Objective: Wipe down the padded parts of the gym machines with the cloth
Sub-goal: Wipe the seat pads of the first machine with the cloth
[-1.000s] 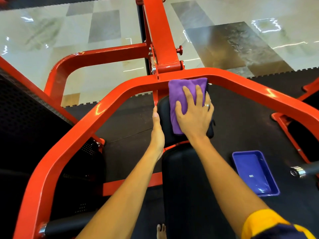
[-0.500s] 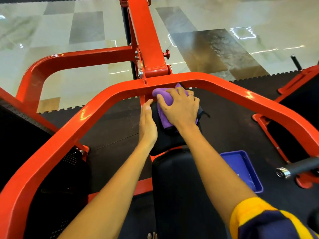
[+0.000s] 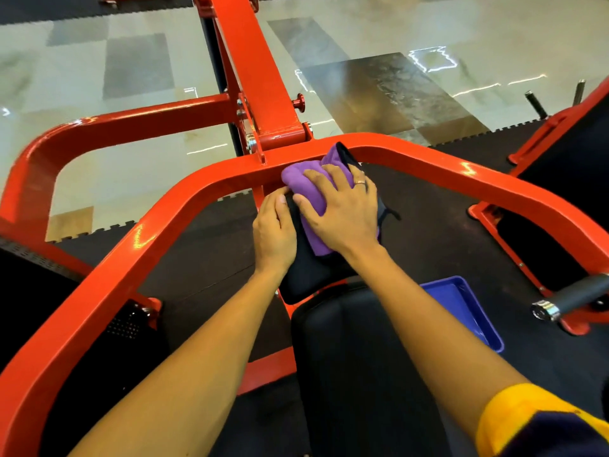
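I find the right hand [image 3: 342, 209] clamped over the bunched purple cloth [image 3: 304, 184], fingers curled across it and a ring visible on one finger. The cloth sits on the far top end of the small upper pad [image 3: 306, 275], directly under the curved bar of the orange frame [image 3: 131, 245]. The left hand [image 3: 273, 225] grips the left edge of the same pad, thumb on its face, and appears to be steadying it. The long lower pad [image 3: 356, 357] runs toward me beneath both forearms. A blue tray [image 3: 461, 308] lies on the dark floor mat to the right, and a black handle grip [image 3: 573, 296] projects in at the right edge. My assessment is that the wipe of the upper pad is in progress at its top end. To do it well, I would flatten the cloth so more of it meets the vinyl, since a bunched wad covers little. I would then draw it in overlapping strokes toward me and run it round both side edges. The left hand should shift so the strip it covers is wiped too. I would keep the knuckles clear of the frame bar, which sits close above them. The lower pad appears to be left for afterwards.
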`<state>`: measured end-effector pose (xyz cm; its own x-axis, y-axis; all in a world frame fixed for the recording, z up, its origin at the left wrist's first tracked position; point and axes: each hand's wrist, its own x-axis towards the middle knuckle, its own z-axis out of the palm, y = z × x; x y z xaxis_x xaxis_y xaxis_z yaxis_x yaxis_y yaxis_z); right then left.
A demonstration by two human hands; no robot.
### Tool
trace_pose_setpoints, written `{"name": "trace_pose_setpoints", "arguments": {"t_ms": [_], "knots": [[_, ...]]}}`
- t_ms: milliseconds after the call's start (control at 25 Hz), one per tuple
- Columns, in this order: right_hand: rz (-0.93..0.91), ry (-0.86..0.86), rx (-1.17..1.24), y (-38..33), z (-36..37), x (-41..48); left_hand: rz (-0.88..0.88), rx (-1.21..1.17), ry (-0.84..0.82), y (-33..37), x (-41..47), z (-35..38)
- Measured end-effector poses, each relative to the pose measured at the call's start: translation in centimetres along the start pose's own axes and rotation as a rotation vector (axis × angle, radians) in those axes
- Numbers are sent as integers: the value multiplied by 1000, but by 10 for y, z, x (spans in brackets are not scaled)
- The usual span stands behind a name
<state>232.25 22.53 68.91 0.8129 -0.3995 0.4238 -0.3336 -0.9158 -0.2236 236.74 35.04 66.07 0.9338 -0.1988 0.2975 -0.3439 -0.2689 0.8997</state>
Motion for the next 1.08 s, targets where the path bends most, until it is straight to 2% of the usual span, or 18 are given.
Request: {"name": "trace_pose_setpoints", "arguments": {"t_ms": [40,120,200,280,400,480,520,560,640,680,720,840,960,1040,1080], "knots": [[91,-21,50,10,-4,-3,-3,12,1,-1,1,0],[403,-99,243,22,-9,-7,-16,34,-4,-4,1,2],[588,-74,309,18,-5,-12,5,70,8,-6,-2,4],[590,-10,181,-7,3,-22,57,114,7,-8,-2,5],[371,58,31,-41,17,-56,149,196,-69,-7,1,2],[241,51,24,-23,19,-74,256,306,-144,-1,0,0],[244,24,40,-7,15,-76,331,389,-167,0,-1,-1],[328,-23,84,7,8,-74,417,483,-178,1,-1,-2],[694,-90,299,25,-2,-57,547,649,-189,-3,2,-3],[851,-86,376,23,-2,-51,577,709,-198,-4,3,-3],[912,-52,363,13,2,-52,604,758,-208,-5,4,-3],[828,147,338,-46,22,-87,739,906,-289,-5,10,-2],[773,167,494,-62,36,-114,947,998,-445,-5,18,-1],[885,177,564,-36,29,-88,1011,1008,-471,-5,22,-1],[1027,174,621,-21,19,-72,1017,1006,-467,-5,22,0]]}}
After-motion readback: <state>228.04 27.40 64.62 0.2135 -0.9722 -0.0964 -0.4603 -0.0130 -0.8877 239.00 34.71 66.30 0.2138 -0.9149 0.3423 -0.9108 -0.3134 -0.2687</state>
